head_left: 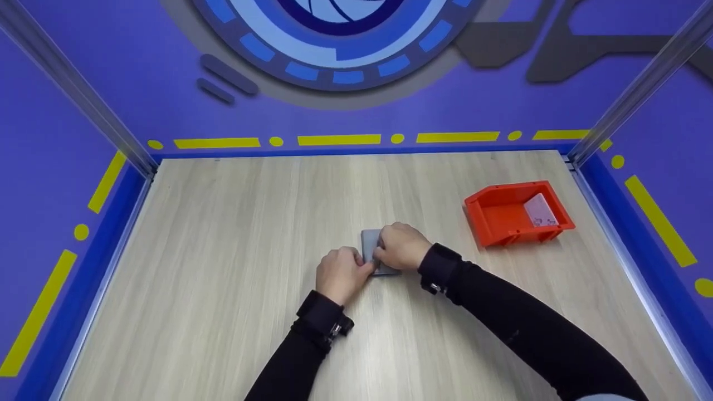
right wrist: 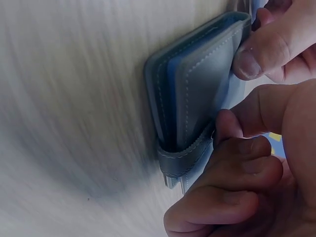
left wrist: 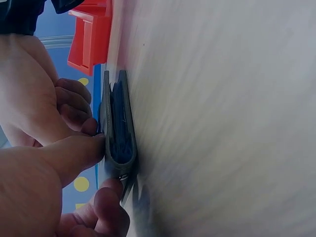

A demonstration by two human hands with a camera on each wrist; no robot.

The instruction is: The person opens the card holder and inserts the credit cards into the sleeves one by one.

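A grey-blue wallet (head_left: 370,240) with white stitching lies on the table between my two hands. In the left wrist view its folded edge faces the camera, with blue inner leaves between the covers. My left hand (head_left: 341,274) grips the wallet near its spine, thumb on the upper cover and fingers at the lower edge. Over the opposite side, my right hand (head_left: 402,245) pinches the closing strap (right wrist: 183,159) between thumb and index finger against the cover. The strap wraps around the open edge; its end is hidden under the fingers.
An orange-red open bin (head_left: 483,223) stands at the back right of the wooden table (head_left: 234,289), with a pale label inside. Blue panels (head_left: 356,120) with yellow marks wall the table at the back and sides, framed by metal posts (head_left: 640,89).
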